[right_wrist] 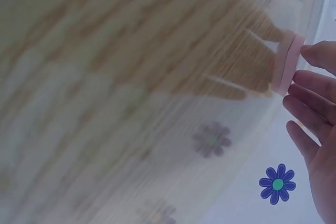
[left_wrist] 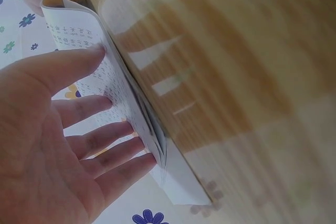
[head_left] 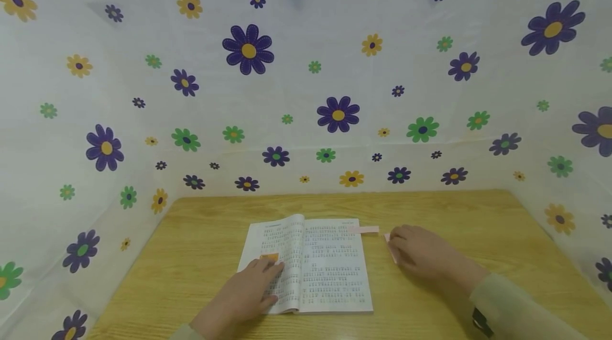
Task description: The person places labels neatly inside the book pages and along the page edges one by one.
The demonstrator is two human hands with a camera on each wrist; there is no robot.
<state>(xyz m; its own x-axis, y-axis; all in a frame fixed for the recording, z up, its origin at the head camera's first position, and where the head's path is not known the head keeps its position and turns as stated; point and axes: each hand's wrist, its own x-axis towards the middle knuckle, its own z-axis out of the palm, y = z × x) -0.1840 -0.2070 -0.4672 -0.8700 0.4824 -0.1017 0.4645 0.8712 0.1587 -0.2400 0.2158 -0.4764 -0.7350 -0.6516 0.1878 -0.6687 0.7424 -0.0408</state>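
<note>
An open book (head_left: 337, 271) lies on the wooden table with printed pages up. My left hand (head_left: 255, 287) rests on its left page, fingers fairly straight, beside an orange sticky note (head_left: 270, 256). In the left wrist view the same hand (left_wrist: 79, 135) spreads its fingertips over the page. From the right page's outer edge a pink sticky strip (head_left: 369, 229) sticks out past the paper. To the right of the book, my right hand (head_left: 421, 252) pinches a pink sticky note pad (right_wrist: 289, 65) at the table surface, thumb and fingers on its edges.
The wooden table (head_left: 210, 234) has a glossy top that reflects the hands. White cloth (head_left: 296, 85) with purple, yellow and green flowers walls the table at the back and both sides. A dark band (head_left: 482, 321) shows at the right sleeve.
</note>
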